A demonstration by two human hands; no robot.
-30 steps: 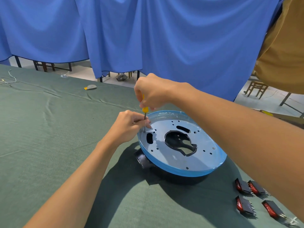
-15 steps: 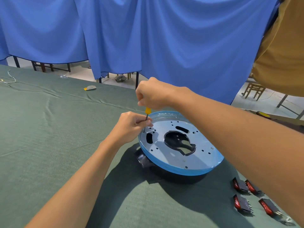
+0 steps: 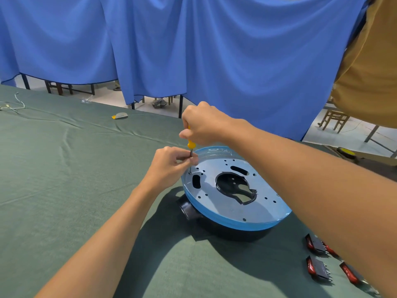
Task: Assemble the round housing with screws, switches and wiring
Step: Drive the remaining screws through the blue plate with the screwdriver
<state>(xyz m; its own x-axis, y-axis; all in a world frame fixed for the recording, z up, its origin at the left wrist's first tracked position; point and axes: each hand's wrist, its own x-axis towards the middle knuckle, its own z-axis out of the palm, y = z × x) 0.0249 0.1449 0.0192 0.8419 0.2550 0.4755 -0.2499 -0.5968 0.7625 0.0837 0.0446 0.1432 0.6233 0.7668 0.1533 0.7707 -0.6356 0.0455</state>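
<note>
The round housing (image 3: 234, 211) has a blue rim, a grey perforated top plate and a black base, and sits on the green cloth. My right hand (image 3: 204, 123) grips the yellow handle of a small screwdriver (image 3: 190, 147) held upright over a hole at the plate's left edge. My left hand (image 3: 171, 164) pinches the metal shaft just above the plate. The screw under the tip is too small to make out. Three black rocker switches with red faces (image 3: 318, 267) lie on the cloth at the lower right, partly hidden by my right forearm.
A green cloth (image 3: 64, 179) covers the table. A small yellow and grey object (image 3: 120, 115) lies near the far edge, and a white cable (image 3: 12, 104) at the far left. Blue curtains hang behind. A person in an ochre shirt (image 3: 369, 72) stands at the right.
Both hands stay at the same hole on the plate's left edge. My right hand has shifted slightly on the screwdriver handle. The housing has not moved.
</note>
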